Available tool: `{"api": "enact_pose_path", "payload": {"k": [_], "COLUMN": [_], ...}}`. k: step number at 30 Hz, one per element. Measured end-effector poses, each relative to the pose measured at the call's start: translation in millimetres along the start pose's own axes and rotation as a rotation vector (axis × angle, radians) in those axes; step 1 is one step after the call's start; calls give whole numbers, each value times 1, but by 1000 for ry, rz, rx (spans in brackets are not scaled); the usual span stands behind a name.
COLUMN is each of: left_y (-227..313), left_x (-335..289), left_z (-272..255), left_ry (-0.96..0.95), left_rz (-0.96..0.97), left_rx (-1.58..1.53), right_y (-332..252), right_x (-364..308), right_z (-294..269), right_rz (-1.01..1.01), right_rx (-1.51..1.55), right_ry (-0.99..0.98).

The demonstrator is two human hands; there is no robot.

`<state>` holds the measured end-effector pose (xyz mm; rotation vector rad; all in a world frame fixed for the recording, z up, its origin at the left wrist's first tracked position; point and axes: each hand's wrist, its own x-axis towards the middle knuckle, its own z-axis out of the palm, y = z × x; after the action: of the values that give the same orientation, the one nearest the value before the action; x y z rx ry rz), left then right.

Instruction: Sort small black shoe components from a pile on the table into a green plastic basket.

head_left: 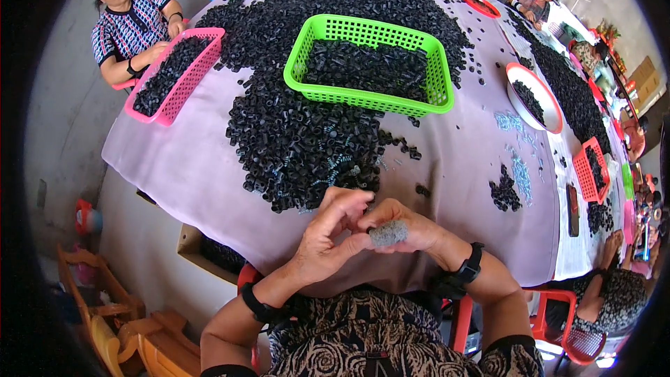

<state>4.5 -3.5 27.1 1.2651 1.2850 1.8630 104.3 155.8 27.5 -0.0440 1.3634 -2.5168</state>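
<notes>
My left hand (329, 229) and my right hand (413, 229) meet at the table's near edge, fingers bent and pinched together. A small dark bit shows between the fingertips, too hidden to name. A grey fuzzy wrap (389, 233) appears to cover my right thumb. Just beyond my hands lies a heap of small black plastic pieces (272, 139), with several pale blue metal springs (340, 161) scattered over it. A bright green plastic basket (299, 78) with more black pieces in it rests on the heap.
A pink basket (183, 91) stands at left by a seated person (132, 24). Rightward are a red-rimmed white bowl (546, 117), loose springs (521, 176), a dark phone (573, 209) and a red basket (581, 167). Other people sit round the tables. A cardboard box (188, 244) is below the left edge.
</notes>
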Motion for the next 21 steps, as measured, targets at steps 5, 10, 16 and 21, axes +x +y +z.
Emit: {"api": "enact_pose_path", "payload": {"k": [5,10,16,21], "left_y": [-5,-5,-12,-12], "left_x": [-1,-3,-2,-2], "left_z": [-2,-2,-4,-5], "left_ry": [180,255,275,292], "left_rz": [-107,-183,-146,-158], "left_rx": [-152,-29,35,51], "right_y": [-41,-123,-144,-110], "right_x": [2,25,20,-5], "right_z": [-9,-28,-32,-62], "right_rz": [-45,-170,-116,-58], "right_rx": [-205,-167,-634,-1089], "right_ry": [406,733,954,877]}}
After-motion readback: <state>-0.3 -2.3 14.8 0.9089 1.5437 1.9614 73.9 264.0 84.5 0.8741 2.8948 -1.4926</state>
